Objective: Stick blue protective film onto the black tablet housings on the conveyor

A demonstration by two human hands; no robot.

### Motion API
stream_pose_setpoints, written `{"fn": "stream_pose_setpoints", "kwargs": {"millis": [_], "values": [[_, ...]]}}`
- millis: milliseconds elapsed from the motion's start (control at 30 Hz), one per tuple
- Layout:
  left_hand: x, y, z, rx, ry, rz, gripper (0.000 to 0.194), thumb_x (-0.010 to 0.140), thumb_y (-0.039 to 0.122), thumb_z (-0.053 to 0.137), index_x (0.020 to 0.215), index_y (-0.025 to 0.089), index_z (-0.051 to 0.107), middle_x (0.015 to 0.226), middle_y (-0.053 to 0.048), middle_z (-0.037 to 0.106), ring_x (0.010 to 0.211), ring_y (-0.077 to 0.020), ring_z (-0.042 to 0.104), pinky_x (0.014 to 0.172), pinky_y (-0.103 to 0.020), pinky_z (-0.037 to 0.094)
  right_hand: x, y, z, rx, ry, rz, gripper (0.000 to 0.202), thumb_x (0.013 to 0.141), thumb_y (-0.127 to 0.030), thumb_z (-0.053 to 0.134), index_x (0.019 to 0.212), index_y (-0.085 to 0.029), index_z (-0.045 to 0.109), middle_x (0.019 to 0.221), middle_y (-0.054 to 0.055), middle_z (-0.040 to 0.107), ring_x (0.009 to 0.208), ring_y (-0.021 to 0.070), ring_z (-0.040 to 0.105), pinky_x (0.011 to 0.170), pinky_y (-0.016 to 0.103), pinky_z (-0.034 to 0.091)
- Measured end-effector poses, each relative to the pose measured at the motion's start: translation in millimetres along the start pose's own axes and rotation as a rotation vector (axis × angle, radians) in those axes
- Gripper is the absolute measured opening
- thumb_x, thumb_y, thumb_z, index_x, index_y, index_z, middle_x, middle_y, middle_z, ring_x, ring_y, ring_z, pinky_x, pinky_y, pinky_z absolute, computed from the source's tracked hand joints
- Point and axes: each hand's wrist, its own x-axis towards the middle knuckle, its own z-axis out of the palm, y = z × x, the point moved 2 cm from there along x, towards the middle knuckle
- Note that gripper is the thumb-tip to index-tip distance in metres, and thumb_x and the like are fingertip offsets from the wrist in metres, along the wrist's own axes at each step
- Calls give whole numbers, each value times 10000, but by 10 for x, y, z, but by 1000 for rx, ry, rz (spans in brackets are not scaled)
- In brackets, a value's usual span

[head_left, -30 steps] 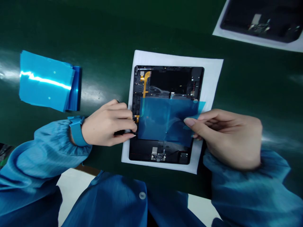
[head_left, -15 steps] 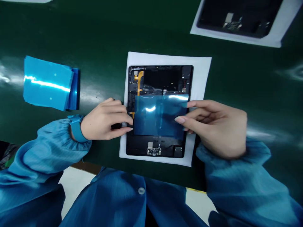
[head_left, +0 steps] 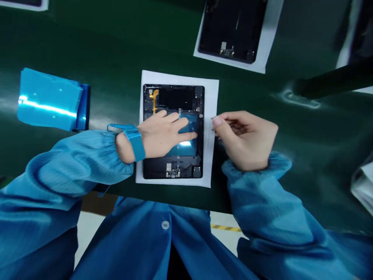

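Note:
An opened tablet housing lies on a white sheet in front of me. Its circuit board, orange flex cable and dark interior show. A blue translucent film lies flat over the middle of the housing. My left hand rests on this film, palm down with fingers spread, and covers its left part. To the right of the housing, my right hand hovers at the sheet's edge. Its thumb and forefinger are pinched together; whatever may be between them is too small to make out.
A stack of blue films lies on the green table at the left. Another tablet housing on white paper is at the back. A dark bar juts in from the right, above a crumpled white item.
The film has gone down flat on the housing. My left hand has moved right onto it, fingers spreading. My right hand has let go of the film's edge and closed into a pinch.

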Motion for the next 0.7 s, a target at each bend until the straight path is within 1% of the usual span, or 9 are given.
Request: {"fn": "stream_pose_setpoints", "kwargs": {"millis": [67, 100, 167, 233, 267, 333, 433, 567, 700], "values": [[-115, -88, -24, -63, 27, -31, 529, 947, 79, 469, 1438, 247, 571, 1181, -116, 650, 1016, -253, 612, 821, -374, 427, -12, -74, 70, -60, -80, -151, 131, 909, -351, 692, 888, -239, 756, 813, 15, 733, 688, 157, 672, 678, 294, 556], [-204, -154, -43, -98, 64, -76, 505, 948, 112, 498, 1438, 221, 564, 1205, -125, 648, 1060, -267, 612, 863, -392, 447, -20, -111, 122, -89, -141, -252, 142, 929, -346, 670, 914, -238, 761, 851, 27, 740, 730, 169, 680, 717, 306, 558], [-419, -303, -73, -164, 167, -195, 533, 950, 290, 608, 1465, 184, 520, 1332, -162, 610, 1218, -333, 576, 986, -471, 460, -34, -172, 256, -176, -289, -471, 195, 968, -352, 622, 1006, -227, 767, 930, 59, 746, 831, 203, 684, 785, 338, 550], [-624, -426, -61, -206, 220, -281, 820, 871, 576, 709, 1530, 173, 434, 1499, -206, 505, 1394, -413, 462, 1122, -569, 395, -35, -208, 402, -308, -416, -652, 291, 996, -388, 580, 1136, -198, 750, 1003, 100, 732, 904, 240, 658, 809, 368, 528], [-704, -466, -35, -220, 204, -301, 987, 808, 704, 718, 1566, 171, 379, 1565, -220, 440, 1461, -439, 391, 1180, -601, 336, -25, -219, 470, -384, -459, -712, 348, 1004, -414, 561, 1201, -182, 730, 1028, 117, 718, 911, 252, 637, 802, 379, 513], [-803, -504, 39, -240, 129, -319, 1192, 725, 870, 655, 1613, 165, 287, 1648, -222, 333, 1540, -454, 277, 1258, -620, 216, 16, -239, 583, -515, -501, -776, 467, 1013, -472, 526, 1323, -156, 672, 1068, 141, 685, 894, 261, 597, 777, 387, 478], [-835, -503, 129, -255, 49, -340, 1262, 718, 959, 522, 1642, 157, 212, 1696, -202, 250, 1586, -435, 191, 1300, -601, 98, 97, -273, 681, -632, -496, -779, 621, 1010, -571, 479, 1445, -140, 581, 1114, 156, 647, 891, 268, 564, 739, 381, 434], [-817, -498, 162, -251, 45, -341, 1270, 730, 977, 458, 1653, 153, 171, 1710, -189, 222, 1597, -419, 169, 1309, -574, 69, 100, -304, 708, -685, -495, -784, 755, 990, -673, 428, 1469, -103, 553, 1106, 167, 633, 888, 267, 542, 702, 368, 393], [-818, -500, 163, -243, 38, -352, 1234, 753, 971, 434, 1657, 176, 160, 1718, -162, 212, 1600, -414, 162, 1307, -571, 77, -102, -341, 673, -639, -494, -928, 799, 978, -719, 394, 1373, -66, 631, 989, 143, 649, 857, 250, 531, 699, 363, 372]]}}
